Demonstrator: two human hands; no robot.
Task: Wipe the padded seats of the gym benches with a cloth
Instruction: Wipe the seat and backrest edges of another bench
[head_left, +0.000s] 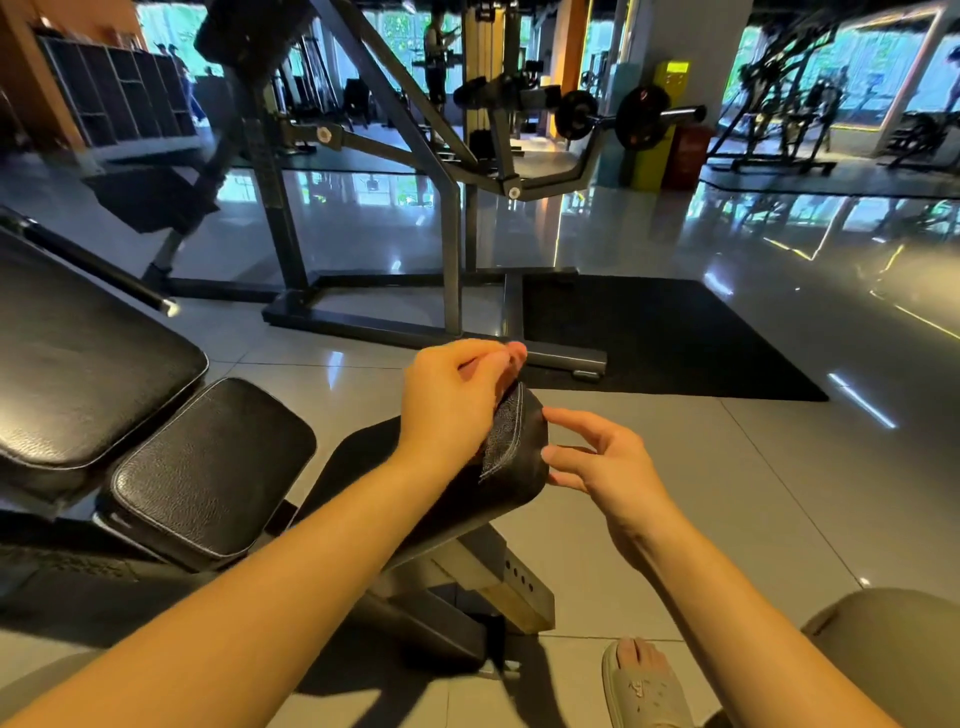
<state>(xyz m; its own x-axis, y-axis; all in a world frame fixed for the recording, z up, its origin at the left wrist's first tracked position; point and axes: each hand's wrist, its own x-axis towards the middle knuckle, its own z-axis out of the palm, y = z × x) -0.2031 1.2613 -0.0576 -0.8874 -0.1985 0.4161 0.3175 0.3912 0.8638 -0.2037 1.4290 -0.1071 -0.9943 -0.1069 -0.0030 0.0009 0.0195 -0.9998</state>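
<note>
**Asker:** What are you holding, and where?

**Describer:** Your left grip (457, 400) is closed on a dark cloth (503, 436), with the fingers curled over its top edge. The cloth hangs just below and to the right of that grip, draped against the far end of the padded seat (363, 457) in front of you. Your right grip (602, 462) is loose and spread and holds nothing. It hovers just right of the cloth. Whether its fingertips touch the end of the seat, I cannot tell.

**Asker:** Which step is this?

**Describer:** It looks like you are working on the end of this seat, or settling the cloth before a stroke. The next move probably calls for flattening the cloth under your left grip and drawing it back toward you along the top of the seat, which runs beneath your left forearm. Your right grip could steady the edge.

**Asker:** What else is nearby?

**Describer:** A second seat pad (208, 467) and its backrest (78, 364) lie well to the left of your left grip. I cannot tell whether they have been wiped.
</note>
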